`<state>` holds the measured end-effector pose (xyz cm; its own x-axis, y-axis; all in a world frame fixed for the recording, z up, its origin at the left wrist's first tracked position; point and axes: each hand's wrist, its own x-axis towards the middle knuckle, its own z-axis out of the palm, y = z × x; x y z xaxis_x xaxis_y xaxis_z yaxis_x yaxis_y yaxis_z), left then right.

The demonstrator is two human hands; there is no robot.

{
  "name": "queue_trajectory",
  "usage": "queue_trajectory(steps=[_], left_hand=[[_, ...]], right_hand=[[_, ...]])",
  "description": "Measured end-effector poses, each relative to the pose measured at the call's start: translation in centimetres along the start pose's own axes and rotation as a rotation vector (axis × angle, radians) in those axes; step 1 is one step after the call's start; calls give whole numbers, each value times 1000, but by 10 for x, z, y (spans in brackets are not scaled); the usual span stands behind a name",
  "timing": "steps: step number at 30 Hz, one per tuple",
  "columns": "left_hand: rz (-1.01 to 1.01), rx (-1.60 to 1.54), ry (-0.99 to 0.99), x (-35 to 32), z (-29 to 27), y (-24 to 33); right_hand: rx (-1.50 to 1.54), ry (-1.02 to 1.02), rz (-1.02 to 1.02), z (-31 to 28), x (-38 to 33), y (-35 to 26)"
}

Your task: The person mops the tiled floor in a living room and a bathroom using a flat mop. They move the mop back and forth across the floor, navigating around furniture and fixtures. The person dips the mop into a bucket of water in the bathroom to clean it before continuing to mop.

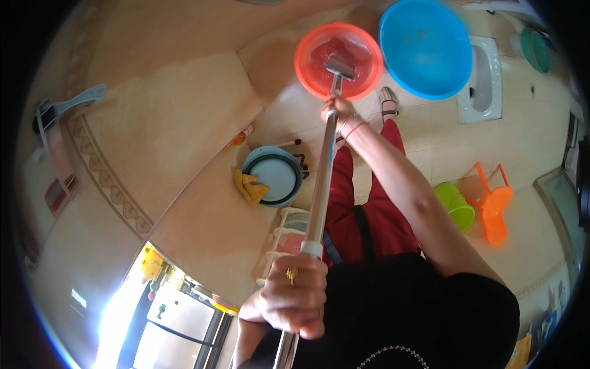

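Both hands grasp the metal pole (319,190): left hand (292,295) low, right hand (337,112) nearer its head in the red basin (338,61) at 12 o'clock.

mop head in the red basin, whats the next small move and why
Probably a short push down and a stir. The mop head already sits inside the red basin, which looks to hold liquid. Both hands grip the metal pole, the right hand low near the head and the left hand high, so a small plunge would be well controlled.
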<state>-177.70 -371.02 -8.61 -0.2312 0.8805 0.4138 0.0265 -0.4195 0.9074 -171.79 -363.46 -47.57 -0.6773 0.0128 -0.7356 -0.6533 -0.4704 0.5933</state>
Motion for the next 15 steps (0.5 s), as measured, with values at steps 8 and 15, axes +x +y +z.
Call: queue_trajectory(steps=[8,15], left_hand=[[27,-92,55,-7,-7,-1],[7,-39,78,12,9,-7]], right_hand=[[-26,98,-167,31,-132,141],[-224,36,-271,45,-151,143]])
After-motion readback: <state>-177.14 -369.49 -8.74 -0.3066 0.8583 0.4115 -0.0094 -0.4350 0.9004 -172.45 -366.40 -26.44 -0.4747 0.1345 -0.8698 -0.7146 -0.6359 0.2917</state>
